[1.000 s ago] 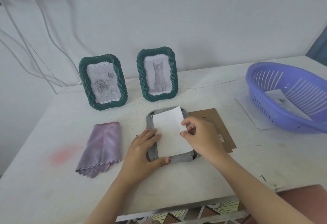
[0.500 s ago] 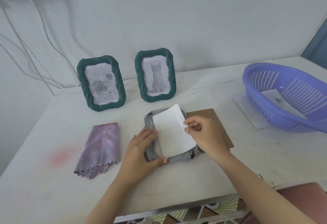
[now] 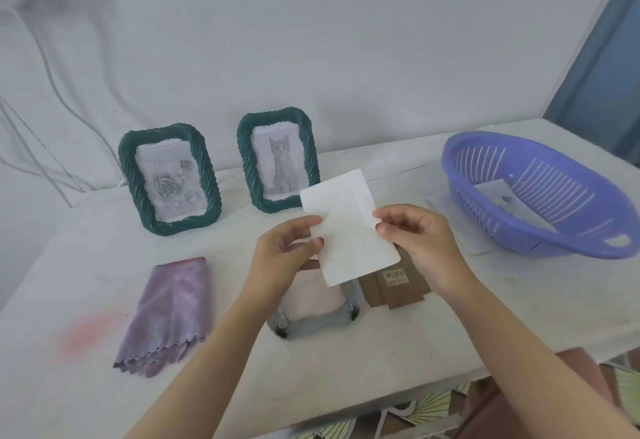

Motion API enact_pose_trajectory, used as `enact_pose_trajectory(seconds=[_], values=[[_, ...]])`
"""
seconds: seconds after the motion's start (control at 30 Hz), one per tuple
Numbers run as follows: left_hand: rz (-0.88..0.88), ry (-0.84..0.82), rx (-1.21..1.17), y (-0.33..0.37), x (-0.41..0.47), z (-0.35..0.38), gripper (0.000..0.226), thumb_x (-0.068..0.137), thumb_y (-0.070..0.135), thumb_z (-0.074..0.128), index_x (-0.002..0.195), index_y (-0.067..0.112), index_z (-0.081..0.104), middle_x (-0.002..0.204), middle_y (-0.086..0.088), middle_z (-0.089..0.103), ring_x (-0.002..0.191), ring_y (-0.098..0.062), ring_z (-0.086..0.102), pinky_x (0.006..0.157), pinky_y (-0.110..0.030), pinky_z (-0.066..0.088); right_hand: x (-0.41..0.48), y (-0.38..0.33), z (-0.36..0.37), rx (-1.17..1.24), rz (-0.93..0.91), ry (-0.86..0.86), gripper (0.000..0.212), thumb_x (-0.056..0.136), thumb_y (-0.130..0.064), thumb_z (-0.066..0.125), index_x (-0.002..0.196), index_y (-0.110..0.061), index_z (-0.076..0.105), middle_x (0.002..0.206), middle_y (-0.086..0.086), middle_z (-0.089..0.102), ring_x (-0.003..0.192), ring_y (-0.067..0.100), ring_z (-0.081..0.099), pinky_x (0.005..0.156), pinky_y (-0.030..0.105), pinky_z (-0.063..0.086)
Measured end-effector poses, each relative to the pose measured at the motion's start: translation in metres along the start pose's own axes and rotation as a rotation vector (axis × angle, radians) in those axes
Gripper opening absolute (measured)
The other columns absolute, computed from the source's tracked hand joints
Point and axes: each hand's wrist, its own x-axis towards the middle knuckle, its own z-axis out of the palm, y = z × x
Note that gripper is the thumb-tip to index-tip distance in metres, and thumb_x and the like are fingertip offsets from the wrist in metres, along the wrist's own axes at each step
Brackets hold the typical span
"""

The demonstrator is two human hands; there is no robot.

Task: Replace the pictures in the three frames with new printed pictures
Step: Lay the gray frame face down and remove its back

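Note:
I hold a white printed picture [image 3: 348,227] blank side up, above the table, pinched on its left edge by my left hand [image 3: 287,251] and on its right edge by my right hand [image 3: 419,244]. Under it a third frame [image 3: 322,324] lies face down, grey back showing, partly hidden by my hands. Its brown backing board [image 3: 394,288] lies just to the right. Two green rope-edged frames stand at the back by the wall: one with a rose picture [image 3: 169,179], one with a cat picture [image 3: 278,159].
A purple cloth [image 3: 171,314] lies folded at the left. A purple slotted basket [image 3: 540,196] sits at the right with a printed sheet [image 3: 502,201] inside and white paper [image 3: 450,213] under it. Cables hang on the wall at left.
The white picture lay on the face-down frame; my right hand lifted it off, and my left hand left the frame and took the picture's other edge.

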Motion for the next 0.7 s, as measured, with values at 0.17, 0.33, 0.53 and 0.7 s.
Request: enact_pose_trajectory(seconds=[0.17, 0.33, 0.53, 0.7], values=[[0.002, -0.028, 0.028, 0.004, 0.021, 0.027, 0.033, 0.081, -0.009, 0.059, 0.094, 0.021, 0.066, 0.096, -0.007, 0.062, 0.070, -0.011, 0.064, 0.068, -0.029, 0.056, 0.002, -0.008, -0.038, -0.437, -0.202, 0.124, 0.021, 0.084, -0.005, 0.063, 0.083, -0.026, 0.069, 0.084, -0.015, 0.066, 0.072, 0.001, 0.057, 0.068, 0.008, 0.042], [-0.008, -0.021, 0.016, -0.001, 0.042, 0.058, 0.030, 0.081, -0.005, 0.061, 0.096, 0.020, 0.066, 0.097, -0.003, 0.064, 0.067, -0.011, 0.064, 0.066, -0.023, 0.055, 0.004, -0.022, -0.104, -1.106, -0.335, 0.297, 0.019, 0.078, -0.009, 0.066, 0.092, -0.019, 0.073, 0.098, 0.003, 0.065, 0.088, 0.025, 0.059, 0.076, 0.027, 0.039], [-0.109, -0.035, 0.013, -0.016, 0.066, 0.101, 0.026, 0.085, -0.005, 0.057, 0.107, 0.008, 0.062, 0.096, -0.009, 0.061, 0.071, -0.016, 0.062, 0.059, -0.021, 0.056, 0.001, -0.029, -0.141, -0.965, 0.014, 0.105, 0.034, 0.079, -0.005, 0.060, 0.066, -0.036, 0.067, 0.082, -0.009, 0.068, 0.065, 0.003, 0.056, 0.059, 0.013, 0.042], [-0.151, -0.112, 0.029, -0.029, 0.085, 0.137, 0.035, 0.082, -0.012, 0.051, 0.113, 0.001, 0.058, 0.103, -0.016, 0.057, 0.074, -0.019, 0.061, 0.056, -0.018, 0.054, 0.008, -0.042, -0.152, -0.854, -0.011, 0.154, 0.026, 0.081, -0.003, 0.062, 0.075, -0.026, 0.073, 0.077, -0.009, 0.068, 0.055, -0.002, 0.052, 0.056, 0.009, 0.040]])
